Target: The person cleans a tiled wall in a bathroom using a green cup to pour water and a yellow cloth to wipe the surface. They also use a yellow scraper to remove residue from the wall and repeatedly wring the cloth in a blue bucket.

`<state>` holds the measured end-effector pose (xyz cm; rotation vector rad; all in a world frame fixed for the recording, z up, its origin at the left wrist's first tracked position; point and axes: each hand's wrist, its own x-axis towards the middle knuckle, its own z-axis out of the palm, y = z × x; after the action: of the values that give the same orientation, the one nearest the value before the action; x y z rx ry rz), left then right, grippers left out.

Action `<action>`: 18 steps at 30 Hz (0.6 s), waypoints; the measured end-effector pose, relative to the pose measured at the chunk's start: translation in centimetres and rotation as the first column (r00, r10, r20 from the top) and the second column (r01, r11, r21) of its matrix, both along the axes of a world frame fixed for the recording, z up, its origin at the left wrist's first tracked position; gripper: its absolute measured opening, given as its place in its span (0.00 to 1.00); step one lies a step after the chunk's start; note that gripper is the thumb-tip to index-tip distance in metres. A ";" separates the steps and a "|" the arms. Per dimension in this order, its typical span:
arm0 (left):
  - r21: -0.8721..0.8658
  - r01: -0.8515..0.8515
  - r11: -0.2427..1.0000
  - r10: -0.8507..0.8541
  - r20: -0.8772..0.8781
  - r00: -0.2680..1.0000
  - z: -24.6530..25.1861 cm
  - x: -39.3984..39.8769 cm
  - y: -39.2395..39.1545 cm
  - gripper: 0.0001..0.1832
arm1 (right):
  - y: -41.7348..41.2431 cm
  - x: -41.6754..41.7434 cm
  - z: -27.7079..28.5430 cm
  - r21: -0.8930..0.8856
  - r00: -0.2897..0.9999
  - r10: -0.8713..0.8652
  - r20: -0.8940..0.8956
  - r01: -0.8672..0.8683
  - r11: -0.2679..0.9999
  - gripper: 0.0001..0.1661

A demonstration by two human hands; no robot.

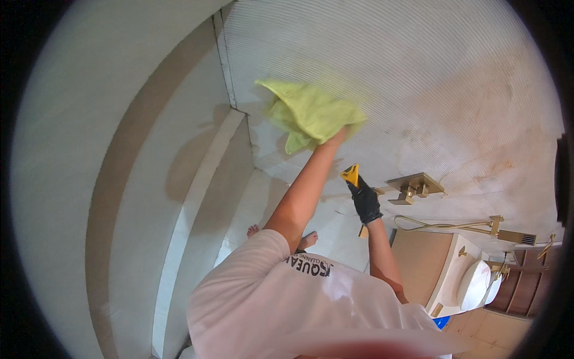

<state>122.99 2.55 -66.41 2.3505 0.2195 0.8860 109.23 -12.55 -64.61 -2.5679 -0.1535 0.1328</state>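
Note:
My left hand (339, 134) is mostly hidden by a yellow-green cloth (309, 110), which it holds against or close to a finely ribbed pale wall (385, 67); the cloth is blurred at its edges. Lower and to the right, my right hand (366, 202), in a black glove, grips a small yellow-and-black hand tool (351, 175), whose exact kind I cannot tell. Just right of the glove, a brass-coloured shower valve plate with knobs (415, 186) is mounted on the wall.
A brass-coloured hand shower (515, 237) with its hose hangs at the right. Beyond stands a vanity (421, 260) with white basins (474, 285). Stepped pale ledges (202, 179) run along the left. Bare feet (308, 240) stand on the pale floor. Brownish stains (497, 168) mark the wall.

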 end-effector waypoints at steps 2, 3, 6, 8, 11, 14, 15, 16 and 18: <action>-0.130 -0.026 0.991 -0.006 -0.240 0.971 -5.0 -2.0 0.8 0.16 | -0.2 -1.4 0.7 0.038 0.988 -0.003 -0.153 0.009 0.999 0.25; -0.218 -0.053 0.974 -0.040 -0.398 0.916 -6.6 -2.9 1.0 0.16 | -0.5 -1.3 1.0 0.002 0.983 0.007 -0.183 -0.007 1.000 0.26; 0.318 -0.089 0.944 0.238 -0.469 0.850 -6.8 -3.0 -0.5 0.17 | -1.7 -2.1 0.7 -0.038 0.969 0.055 -0.239 -0.066 0.997 0.26; 0.460 -0.040 0.887 0.243 -0.392 0.887 -5.7 -2.1 -1.7 0.17 | -2.5 -1.8 -0.4 0.006 0.966 0.103 -0.238 -0.105 0.994 0.26; 0.275 0.012 0.961 0.059 -0.250 0.967 -2.9 -0.6 -1.1 0.18 | -1.6 -1.3 -0.8 0.029 0.951 0.135 -0.279 -0.132 0.991 0.26; 0.434 -0.187 0.881 0.226 -0.041 0.973 -9.2 0.7 0.8 0.17 | -0.4 -1.1 0.1 0.054 0.944 0.222 -0.242 -0.216 0.975 0.26; 0.462 -0.149 0.874 0.233 -0.131 0.964 -9.4 -0.2 1.4 0.17 | -0.4 -1.6 0.1 0.084 0.949 0.227 -0.221 -0.213 0.973 0.27; 0.486 -0.113 0.867 0.245 -0.218 0.945 -9.4 -1.0 1.6 0.17 | -1.0 -1.7 -0.2 0.055 0.958 0.202 -0.204 -0.195 0.979 0.26; 0.638 -0.083 0.766 0.333 -0.283 0.899 -6.0 -2.0 -0.1 0.17 | -2.6 -1.4 -0.9 0.050 0.981 0.165 -0.100 -0.161 0.986 0.27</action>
<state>121.02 2.42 -72.43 3.1703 0.4169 0.6439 107.84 -15.17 -65.50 -2.4984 -0.3240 0.3210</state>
